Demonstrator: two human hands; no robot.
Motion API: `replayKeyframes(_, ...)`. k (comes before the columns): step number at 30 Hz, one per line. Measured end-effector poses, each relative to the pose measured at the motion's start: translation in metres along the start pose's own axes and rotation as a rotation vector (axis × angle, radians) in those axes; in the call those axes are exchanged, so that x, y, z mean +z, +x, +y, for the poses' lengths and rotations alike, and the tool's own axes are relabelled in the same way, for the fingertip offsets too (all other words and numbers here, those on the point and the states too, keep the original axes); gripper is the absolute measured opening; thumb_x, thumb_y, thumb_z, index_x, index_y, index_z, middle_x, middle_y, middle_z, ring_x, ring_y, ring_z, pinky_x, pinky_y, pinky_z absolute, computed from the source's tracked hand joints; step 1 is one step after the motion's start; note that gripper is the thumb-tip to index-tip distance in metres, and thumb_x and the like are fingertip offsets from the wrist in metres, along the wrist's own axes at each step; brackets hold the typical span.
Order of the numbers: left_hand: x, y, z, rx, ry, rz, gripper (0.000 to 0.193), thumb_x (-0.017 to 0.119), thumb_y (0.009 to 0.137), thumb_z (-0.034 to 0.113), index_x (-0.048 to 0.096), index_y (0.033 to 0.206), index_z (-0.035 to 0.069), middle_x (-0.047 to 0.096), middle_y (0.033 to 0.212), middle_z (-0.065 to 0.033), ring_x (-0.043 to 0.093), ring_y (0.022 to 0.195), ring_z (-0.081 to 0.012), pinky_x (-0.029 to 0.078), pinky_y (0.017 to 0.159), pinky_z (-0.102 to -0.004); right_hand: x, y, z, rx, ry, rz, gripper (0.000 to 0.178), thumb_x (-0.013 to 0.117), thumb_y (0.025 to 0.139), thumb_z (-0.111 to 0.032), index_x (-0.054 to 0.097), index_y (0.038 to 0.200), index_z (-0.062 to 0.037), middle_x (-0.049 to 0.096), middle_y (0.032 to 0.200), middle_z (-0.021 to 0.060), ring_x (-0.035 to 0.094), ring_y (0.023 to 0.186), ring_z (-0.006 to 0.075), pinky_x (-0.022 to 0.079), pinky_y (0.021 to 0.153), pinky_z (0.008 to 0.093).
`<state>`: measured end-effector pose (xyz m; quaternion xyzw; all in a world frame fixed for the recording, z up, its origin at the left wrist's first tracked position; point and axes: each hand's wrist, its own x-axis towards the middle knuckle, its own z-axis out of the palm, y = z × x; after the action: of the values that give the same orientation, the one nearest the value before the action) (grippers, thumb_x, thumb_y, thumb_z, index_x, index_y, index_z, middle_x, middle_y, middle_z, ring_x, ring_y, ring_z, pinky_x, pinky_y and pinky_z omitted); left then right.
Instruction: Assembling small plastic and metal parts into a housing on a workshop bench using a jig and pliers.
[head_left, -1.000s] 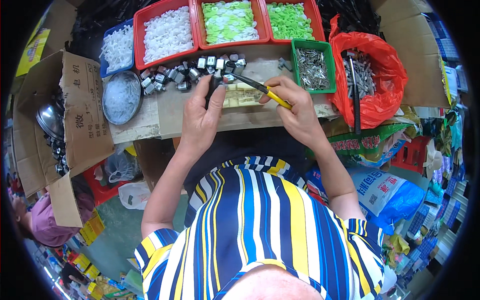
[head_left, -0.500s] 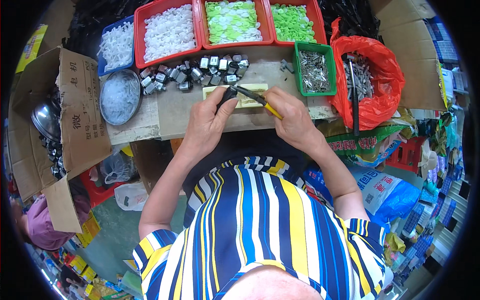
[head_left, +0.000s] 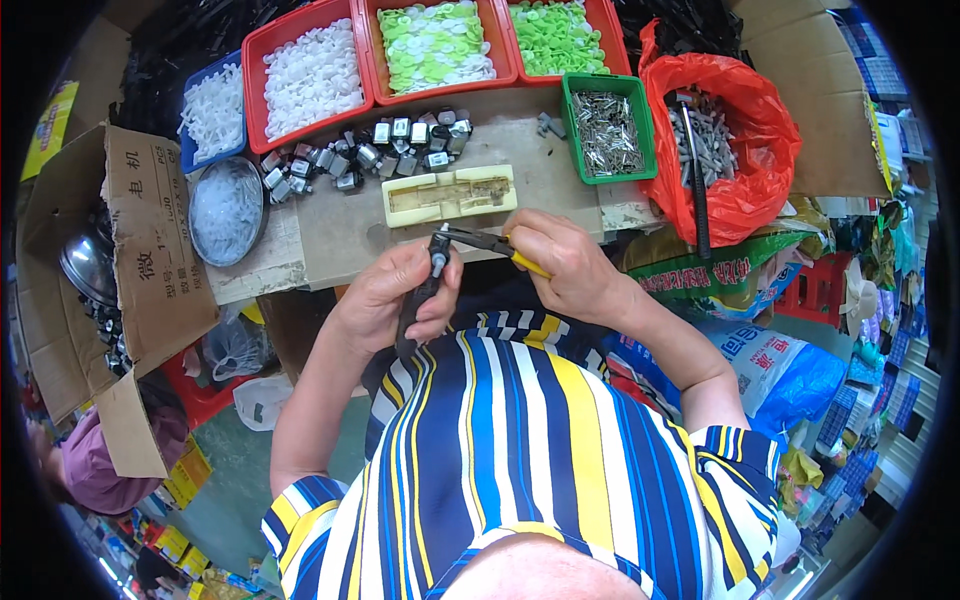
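Observation:
Close in front of my body, my left hand point(head_left: 375, 305) is closed around a slim black handle-shaped casing point(head_left: 418, 308). A small grey and whitish fitting point(head_left: 438, 256) sits at its upper end. My right hand point(head_left: 570, 268) grips pliers point(head_left: 487, 241) with yellow-and-black handles. Their dark jaws reach left to the tip of that fitting; whether they bite on it I cannot tell. Just beyond both hands, a cream-coloured block point(head_left: 450, 211) with a long recess lies on the bench.
Behind the block lie small metal motors point(head_left: 367, 156). Red trays point(head_left: 372, 98) of white and green pieces line the back. A green tray point(head_left: 640, 130) of metal pins stands right, beside a red bag point(head_left: 765, 190) of grey parts with a black-handled tool point(head_left: 700, 205). A cardboard box point(head_left: 160, 230) stands left.
Both hands have drawn back from over the cream block toward my body, uncovering it. The casing now points away from me with its fitting exposed, and the plier jaws are at that end.

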<state>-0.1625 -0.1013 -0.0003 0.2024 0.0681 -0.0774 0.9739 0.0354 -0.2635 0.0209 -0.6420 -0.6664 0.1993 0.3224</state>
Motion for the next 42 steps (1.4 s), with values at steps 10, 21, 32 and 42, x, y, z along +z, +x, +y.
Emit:
replayKeyframes(10,-0.032,-0.118,0.005,-0.290,1.659,0.843,0.030,0.063,0.096,0.028,0.063,0.103,-0.001,0.062,0.078,-0.0140,0.062,0.066,-0.0293,0.049,0.062,-0.0398,-0.014,0.009,0.058,0.013,-0.574,0.218,0.012,0.058,0.079,-0.005,0.059,0.091,-0.0044,0.058,0.101,0.0097,0.058,0.101,0.0272,0.043,0.088,0.0402)
replayKeyframes(21,0.001,-0.092,0.014,0.099,1.888,1.114,0.021,0.074,0.086,0.018,0.068,0.094,0.000,0.065,0.079,-0.0159,0.067,0.077,-0.0347,0.050,0.066,-0.0446,-0.014,0.007,0.080,-0.015,-0.823,0.147,0.006,0.056,0.082,-0.012,0.059,0.088,-0.0111,0.057,0.098,0.0027,0.057,0.098,0.0201,0.042,0.090,0.0389)
replayKeyframes(32,-0.003,0.046,0.051,0.717,2.311,0.419,0.021,0.066,0.082,0.002,0.066,0.102,0.000,0.063,0.114,-0.0156,0.057,0.115,-0.0347,0.048,0.093,-0.0435,-0.012,0.016,0.037,0.261,-0.841,-0.160,0.029,0.070,0.081,-0.015,0.057,0.105,-0.0060,0.056,0.113,0.0117,0.049,0.122,0.0307,0.033,0.107,0.0620)
replayKeyframes(42,-0.006,0.101,0.065,0.313,2.530,0.218,0.028,0.063,0.074,0.002,0.066,0.101,0.000,0.061,0.126,-0.0115,0.052,0.124,-0.0288,0.044,0.095,-0.0376,-0.066,0.019,0.055,0.084,-0.381,0.058,0.019,0.070,0.085,-0.015,0.066,0.101,-0.0053,0.062,0.117,0.0120,0.060,0.112,0.0301,0.043,0.097,0.0464)
